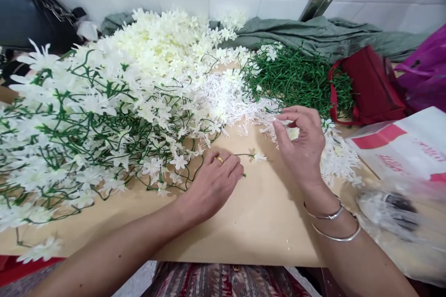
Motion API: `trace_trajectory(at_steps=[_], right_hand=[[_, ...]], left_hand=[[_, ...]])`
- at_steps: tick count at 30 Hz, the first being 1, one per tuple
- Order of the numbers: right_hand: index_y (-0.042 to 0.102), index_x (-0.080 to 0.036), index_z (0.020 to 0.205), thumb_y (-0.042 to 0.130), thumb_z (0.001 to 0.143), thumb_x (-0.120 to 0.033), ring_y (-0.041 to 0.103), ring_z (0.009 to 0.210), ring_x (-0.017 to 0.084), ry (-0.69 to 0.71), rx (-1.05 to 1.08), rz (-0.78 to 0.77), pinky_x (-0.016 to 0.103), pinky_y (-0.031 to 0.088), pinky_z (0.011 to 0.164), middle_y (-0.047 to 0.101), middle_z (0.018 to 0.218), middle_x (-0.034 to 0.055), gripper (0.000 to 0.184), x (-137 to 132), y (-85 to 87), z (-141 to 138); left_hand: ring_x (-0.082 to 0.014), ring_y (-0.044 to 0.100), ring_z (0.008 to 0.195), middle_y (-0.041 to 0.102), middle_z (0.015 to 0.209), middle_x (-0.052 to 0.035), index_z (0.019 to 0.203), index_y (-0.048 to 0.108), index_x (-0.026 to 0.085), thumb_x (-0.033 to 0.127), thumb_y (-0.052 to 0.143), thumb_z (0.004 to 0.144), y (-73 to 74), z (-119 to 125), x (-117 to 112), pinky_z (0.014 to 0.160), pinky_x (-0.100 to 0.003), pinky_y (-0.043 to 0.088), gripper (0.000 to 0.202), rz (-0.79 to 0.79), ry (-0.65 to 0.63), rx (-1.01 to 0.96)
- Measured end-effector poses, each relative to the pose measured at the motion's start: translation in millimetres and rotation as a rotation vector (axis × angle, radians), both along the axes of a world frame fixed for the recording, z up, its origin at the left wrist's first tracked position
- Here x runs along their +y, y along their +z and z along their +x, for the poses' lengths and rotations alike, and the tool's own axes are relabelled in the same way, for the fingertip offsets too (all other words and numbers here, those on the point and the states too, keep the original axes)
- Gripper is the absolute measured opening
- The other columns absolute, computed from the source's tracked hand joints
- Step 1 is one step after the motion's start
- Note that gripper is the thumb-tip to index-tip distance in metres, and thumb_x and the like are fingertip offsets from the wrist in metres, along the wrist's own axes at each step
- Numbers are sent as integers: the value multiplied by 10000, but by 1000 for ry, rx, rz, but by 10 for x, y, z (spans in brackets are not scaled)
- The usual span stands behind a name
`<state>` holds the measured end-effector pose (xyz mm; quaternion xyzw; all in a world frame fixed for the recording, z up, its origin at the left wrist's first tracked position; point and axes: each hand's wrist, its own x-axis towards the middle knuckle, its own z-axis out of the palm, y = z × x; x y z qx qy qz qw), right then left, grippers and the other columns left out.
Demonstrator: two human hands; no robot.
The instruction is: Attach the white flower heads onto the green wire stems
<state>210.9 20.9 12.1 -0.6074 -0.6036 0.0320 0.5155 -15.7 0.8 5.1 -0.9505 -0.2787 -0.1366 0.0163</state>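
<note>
Where the heap of stemmed white flowers spreads at nine o'clock, assembly looks well advanced, while loose pale blossoms at eleven seem not yet joined. At six, the left hand is curled closed on a green strand, its flower pointing towards three. White filaments at twelve and bare green stems at two appear unused; at three, the half-curled right hand may pinch something, but I cannot tell.
</note>
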Motion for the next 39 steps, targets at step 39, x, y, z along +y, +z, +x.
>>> trace_trajectory(at_steps=[39], right_hand=[[621,-258,990,607,980,-348,644,814,203,-129,123,244,397,531,760,646,923,39,92,135,-22,353]], left_hand=[[-140,675,828,747,949,-35,923,729,177,172,653,946,438,956,1207,776,-267,492,79,-528,47,-601]])
